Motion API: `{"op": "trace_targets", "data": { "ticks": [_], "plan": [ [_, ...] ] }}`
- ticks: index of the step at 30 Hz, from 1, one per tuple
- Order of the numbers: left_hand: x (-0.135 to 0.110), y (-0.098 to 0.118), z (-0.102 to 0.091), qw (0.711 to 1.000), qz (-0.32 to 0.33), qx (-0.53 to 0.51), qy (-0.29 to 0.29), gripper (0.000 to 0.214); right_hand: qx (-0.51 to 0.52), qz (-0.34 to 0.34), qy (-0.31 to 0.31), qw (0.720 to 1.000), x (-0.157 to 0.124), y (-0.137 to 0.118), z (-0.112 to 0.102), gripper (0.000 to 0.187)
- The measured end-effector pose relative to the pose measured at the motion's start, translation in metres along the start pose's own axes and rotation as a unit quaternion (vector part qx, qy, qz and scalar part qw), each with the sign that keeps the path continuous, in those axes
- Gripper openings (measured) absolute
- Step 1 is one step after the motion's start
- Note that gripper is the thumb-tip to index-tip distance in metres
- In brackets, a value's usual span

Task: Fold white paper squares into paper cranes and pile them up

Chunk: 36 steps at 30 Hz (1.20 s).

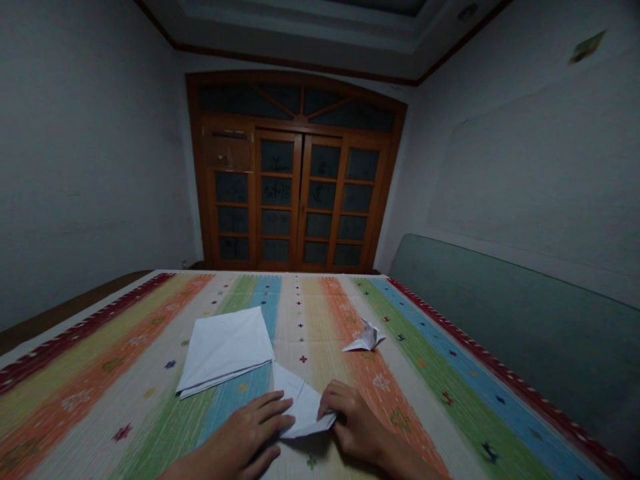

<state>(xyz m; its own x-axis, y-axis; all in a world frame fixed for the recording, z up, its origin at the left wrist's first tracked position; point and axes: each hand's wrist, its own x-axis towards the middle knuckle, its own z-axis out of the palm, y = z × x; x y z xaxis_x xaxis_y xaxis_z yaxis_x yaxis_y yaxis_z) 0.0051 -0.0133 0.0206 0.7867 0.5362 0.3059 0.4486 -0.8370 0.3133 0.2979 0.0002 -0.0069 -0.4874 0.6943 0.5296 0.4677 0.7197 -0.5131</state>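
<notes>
In the head view, reaching in from the near side with both bare hands over a cloth-covered surface (117, 390). Touching the left part of a folded white paper (303, 404) with the fingertips of the left hand (250, 428), palm down, moderately wide apart and gripping nothing. Pinching the same paper at its right corner with the curled fingers of the right hand (356, 419), drawn narrow; cannot tell how far the thumb reaches beneath. Lying between both sets of fingers, creased near the top and tapering to a tip just beyond the left fingertips. Close to that tip, beyond the left fingers and somewhat to their left, visible: a larger white square (227, 343), layered along its near edge. Past the right fingers and slightly to their right, mostly on an orange stripe: a small paper figure (369, 337) with pointed ends. Far beyond the fingers: wooden doors (297, 207) with glass panes. Off to the right fingers' far right: a greyish-green panel (480, 300) before a pale wall (525, 147).
</notes>
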Motion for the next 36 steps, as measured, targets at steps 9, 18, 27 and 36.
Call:
{"op": "trace_targets", "data": {
  "ticks": [9, 18, 27, 36],
  "plan": [
    [0.015, -0.007, 0.015, 0.993, 0.025, 0.010, 0.114, 0.030, 0.002, -0.115, 0.159, 0.981, 0.005, -0.008, 0.002, 0.018],
    [0.021, 0.010, 0.005, 0.962, -0.103, -0.094, 0.237, 0.022, 0.028, -0.108, 0.236, 0.965, 0.008, -0.020, -0.001, 0.026],
    [0.024, -0.011, 0.019, 0.943, -0.174, -0.207, 0.192, 0.062, 0.031, 0.068, 0.228, 0.971, 0.008, -0.005, 0.008, 0.022],
    [0.020, -0.014, 0.021, 0.978, -0.165, -0.062, 0.110, 0.027, -0.014, 0.176, 0.134, 0.975, 0.004, 0.012, 0.009, 0.038]
  ]
}}
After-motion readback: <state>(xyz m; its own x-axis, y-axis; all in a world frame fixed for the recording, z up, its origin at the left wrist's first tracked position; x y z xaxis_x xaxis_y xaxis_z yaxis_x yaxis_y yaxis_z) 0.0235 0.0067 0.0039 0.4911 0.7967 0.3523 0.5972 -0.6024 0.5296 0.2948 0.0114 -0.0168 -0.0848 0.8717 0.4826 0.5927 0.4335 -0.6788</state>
